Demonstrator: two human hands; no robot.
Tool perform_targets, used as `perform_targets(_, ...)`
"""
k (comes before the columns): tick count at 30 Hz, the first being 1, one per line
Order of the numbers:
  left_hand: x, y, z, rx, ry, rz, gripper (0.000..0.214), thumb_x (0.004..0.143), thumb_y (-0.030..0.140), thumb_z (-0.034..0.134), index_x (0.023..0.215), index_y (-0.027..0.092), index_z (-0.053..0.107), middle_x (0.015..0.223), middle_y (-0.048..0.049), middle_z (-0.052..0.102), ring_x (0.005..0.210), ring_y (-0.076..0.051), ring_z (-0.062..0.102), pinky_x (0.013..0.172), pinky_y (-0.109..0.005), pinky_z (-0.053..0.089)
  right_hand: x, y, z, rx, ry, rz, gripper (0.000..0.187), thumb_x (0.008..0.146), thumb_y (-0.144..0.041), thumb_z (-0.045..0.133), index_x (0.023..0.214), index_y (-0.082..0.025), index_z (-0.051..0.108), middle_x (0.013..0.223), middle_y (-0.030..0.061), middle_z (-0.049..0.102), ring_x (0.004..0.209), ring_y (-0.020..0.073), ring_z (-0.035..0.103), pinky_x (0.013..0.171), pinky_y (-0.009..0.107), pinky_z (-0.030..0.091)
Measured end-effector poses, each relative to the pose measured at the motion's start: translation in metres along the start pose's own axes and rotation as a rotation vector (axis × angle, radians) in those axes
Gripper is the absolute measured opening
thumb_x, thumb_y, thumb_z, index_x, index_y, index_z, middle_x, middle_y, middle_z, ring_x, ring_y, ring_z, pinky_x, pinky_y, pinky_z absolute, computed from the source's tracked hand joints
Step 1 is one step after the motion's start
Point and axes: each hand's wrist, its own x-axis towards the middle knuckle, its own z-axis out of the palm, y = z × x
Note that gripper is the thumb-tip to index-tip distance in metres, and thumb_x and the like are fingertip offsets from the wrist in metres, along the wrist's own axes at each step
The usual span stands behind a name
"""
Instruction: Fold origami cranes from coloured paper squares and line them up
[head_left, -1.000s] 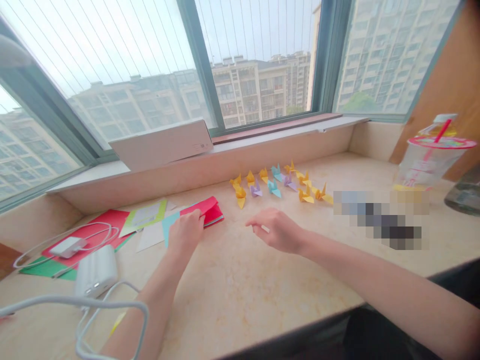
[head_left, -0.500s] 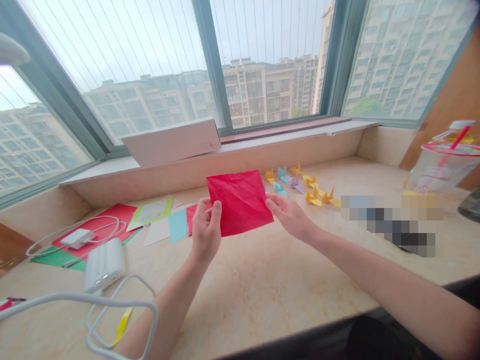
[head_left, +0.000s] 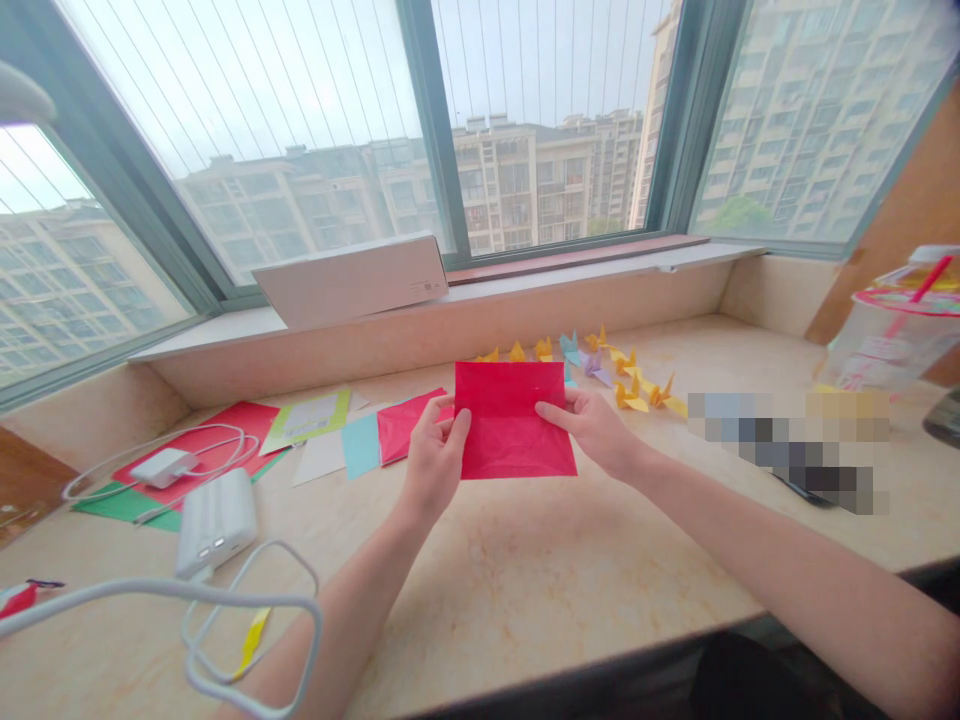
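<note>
Between my two hands hangs a creased, slightly shiny piece of red paper [head_left: 516,425], raised above the tabletop. On its left edge, my left hand [head_left: 439,450] pinches it with the thumb in front and the fingers behind. My right hand [head_left: 592,430] grips the right edge in the same way. Behind the paper's left side lie another red piece [head_left: 409,425] and a light blue sheet [head_left: 363,447]. Folded paper cranes [head_left: 630,375] in yellow, blue and purple stand behind and to the right, some partly hidden by the red paper.
At left, a white power bank [head_left: 216,522], a charger [head_left: 162,467] and looping cables lie on and near coloured sheets. A white box [head_left: 352,282] leans on the window sill. A plastic cup with a red straw [head_left: 892,335] stands far right, near a blurred dark object [head_left: 806,488].
The red paper has moved right and levelled out, now showing a horizontal band across it. Both hands have moved right with it, uncovering more of the red piece on the table.
</note>
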Motion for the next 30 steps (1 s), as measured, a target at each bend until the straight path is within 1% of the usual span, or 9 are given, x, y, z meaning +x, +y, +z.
perform_targets(6,0.0037,-0.0040,-0.0006,-0.087,0.014,-0.011,0.034,0.084,0.044,0.066,0.107,0.022,0.054,0.073,-0.0005,0.072,0.058,-0.016,0.067,0.054,-0.023,0.050,0.0003,-0.0022,-0.0009,0.041,-0.003,-0.082,0.036,0.073,-0.036,0.080,0.106,-0.025,0.071,0.103,0.0042,0.077,0.092,0.0242,0.072,0.078,0.037,0.058)
perform_targets(9,0.0053,-0.0057,-0.0030,-0.123,0.018,-0.014,0.036,0.083,0.044,0.067,0.108,0.021,0.055,0.071,0.0010,0.070,0.056,-0.014,0.066,0.051,-0.021,0.048,0.0005,-0.0006,-0.0031,-0.024,0.037,-0.078,0.026,0.072,-0.035,0.080,0.093,-0.022,0.073,0.089,0.0042,0.078,0.080,0.0215,0.072,0.069,0.032,0.056)
perform_targets(12,0.0063,-0.0066,-0.0049,-0.086,0.058,-0.007,0.037,0.084,0.046,0.066,0.109,0.020,0.056,0.066,0.0036,0.064,0.048,-0.011,0.059,0.043,-0.018,0.043,0.0008,0.0005,-0.0043,-0.051,0.112,-0.075,0.012,0.067,-0.022,0.076,0.078,-0.021,0.071,0.078,0.0016,0.075,0.067,0.0171,0.068,0.060,0.027,0.052)
perform_targets(15,0.0066,-0.0063,-0.0054,-0.062,0.102,-0.012,0.039,0.085,0.052,0.061,0.105,0.018,0.059,0.065,0.0041,0.061,0.045,-0.010,0.055,0.040,-0.019,0.044,0.0017,0.0010,-0.0048,0.017,0.145,-0.086,0.016,0.061,-0.012,0.069,0.074,-0.022,0.070,0.075,-0.0007,0.073,0.063,0.0152,0.065,0.058,0.026,0.050)
perform_targets(19,0.0047,-0.0036,-0.0050,-0.074,0.075,-0.045,0.049,0.088,0.062,0.050,0.103,0.016,0.061,0.069,0.0001,0.065,0.050,-0.014,0.061,0.042,-0.022,0.046,0.0033,0.0035,-0.0071,-0.009,0.154,-0.132,0.015,0.060,-0.010,0.062,0.065,-0.021,0.070,0.071,-0.0013,0.069,0.065,0.0146,0.061,0.059,0.025,0.047)
perform_targets(23,0.0018,0.0002,-0.0036,0.017,0.021,-0.049,0.045,0.081,0.051,0.069,0.111,0.018,0.059,0.071,0.0010,0.068,0.058,-0.014,0.066,0.052,-0.020,0.048,0.0029,0.0065,-0.0087,-0.180,0.110,-0.199,0.015,0.062,-0.010,0.059,0.058,-0.021,0.070,0.072,0.0000,0.068,0.072,0.0152,0.061,0.065,0.026,0.046)
perform_targets(26,0.0014,0.0007,-0.0019,0.061,-0.015,-0.062,0.050,0.076,0.041,0.076,0.117,0.020,0.056,0.076,0.0004,0.071,0.062,-0.014,0.067,0.055,-0.021,0.049,0.0021,0.0067,-0.0073,-0.195,0.080,-0.135,0.017,0.071,-0.016,0.060,0.080,-0.022,0.074,0.080,0.0005,0.071,0.073,0.0162,0.063,0.067,0.028,0.049)
perform_targets(28,0.0024,-0.0010,-0.0013,0.095,0.001,-0.034,0.047,0.077,0.038,0.075,0.115,0.019,0.057,0.080,-0.0015,0.072,0.065,-0.015,0.068,0.057,-0.022,0.050,0.0021,0.0057,-0.0061,-0.131,0.107,-0.075,0.027,0.079,-0.023,0.062,0.105,-0.026,0.069,0.082,-0.0006,0.071,0.067,0.0158,0.064,0.063,0.029,0.050)
perform_targets(30,0.0041,-0.0042,-0.0017,0.132,0.028,0.006,0.042,0.078,0.037,0.073,0.113,0.019,0.059,0.087,-0.0039,0.072,0.071,-0.017,0.070,0.062,-0.024,0.052,0.0021,0.0040,-0.0052,-0.089,0.170,-0.051,0.034,0.085,-0.032,0.061,0.118,-0.028,0.062,0.079,-0.0017,0.070,0.062,0.0153,0.064,0.059,0.028,0.050)
